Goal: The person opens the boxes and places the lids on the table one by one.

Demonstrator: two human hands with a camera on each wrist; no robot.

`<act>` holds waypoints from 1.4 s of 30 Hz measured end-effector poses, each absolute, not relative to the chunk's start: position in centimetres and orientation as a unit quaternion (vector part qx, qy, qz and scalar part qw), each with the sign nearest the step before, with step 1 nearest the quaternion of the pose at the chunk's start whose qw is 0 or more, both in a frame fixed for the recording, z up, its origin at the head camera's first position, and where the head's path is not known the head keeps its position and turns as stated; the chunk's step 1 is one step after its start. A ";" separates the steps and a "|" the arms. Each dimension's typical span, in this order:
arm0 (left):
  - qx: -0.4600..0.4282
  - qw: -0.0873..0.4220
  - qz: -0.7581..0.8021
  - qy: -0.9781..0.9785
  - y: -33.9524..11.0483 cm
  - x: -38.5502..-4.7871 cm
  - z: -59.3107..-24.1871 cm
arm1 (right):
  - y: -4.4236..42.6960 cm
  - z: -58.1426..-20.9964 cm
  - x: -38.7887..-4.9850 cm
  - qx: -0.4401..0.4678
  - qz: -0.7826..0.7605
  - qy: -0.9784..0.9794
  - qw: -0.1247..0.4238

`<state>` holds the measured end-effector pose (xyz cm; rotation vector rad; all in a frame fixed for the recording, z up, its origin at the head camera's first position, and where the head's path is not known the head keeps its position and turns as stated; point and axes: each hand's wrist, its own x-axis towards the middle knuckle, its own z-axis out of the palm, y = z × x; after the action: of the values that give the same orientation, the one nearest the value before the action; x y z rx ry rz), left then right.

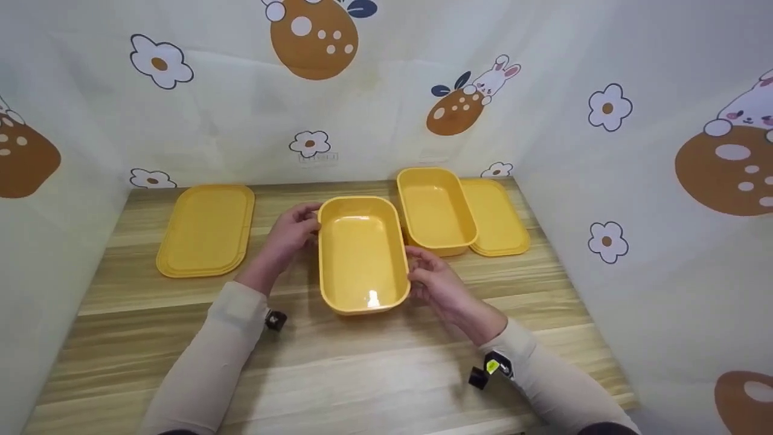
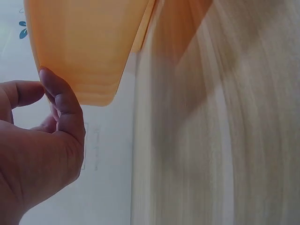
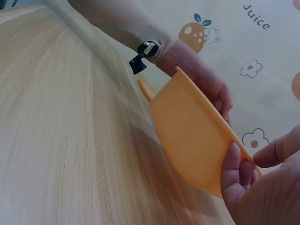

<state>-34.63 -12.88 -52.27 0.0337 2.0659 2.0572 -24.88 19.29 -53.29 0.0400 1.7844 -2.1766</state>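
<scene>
Between the two hands, a yellow rectangular container (image 1: 360,257) with rounded corners is held above the table, its hollow side facing the head camera. The left hand (image 1: 294,228) pinches its rim on the left side; in the left wrist view, thumb and fingers (image 2: 65,103) meet at the rim. On the opposite side, the right hand (image 1: 436,281) grips the rim, and the right wrist view shows its fingers (image 3: 230,171) against the outer wall. Nothing is visible inside the container. A gap with shadow separates its base from the wood in the wrist views.
A second yellow container (image 1: 438,208) stands at the back right, beside a yellow lid (image 1: 496,217) partly behind it. Another yellow lid (image 1: 206,229) lies flat at the back left. Patterned cloth walls (image 1: 229,121) enclose the wooden table (image 1: 362,380) at the back and sides.
</scene>
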 end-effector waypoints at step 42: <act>-0.039 0.068 0.701 0.708 -22.3 -37.1 -50.0 | 9.6 -53.0 -32.4 -0.008 -0.819 0.541 0.188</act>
<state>-37.11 -22.33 -49.97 -0.1181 2.1342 2.1131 -32.38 9.65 -53.04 -0.0234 1.5228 -2.3046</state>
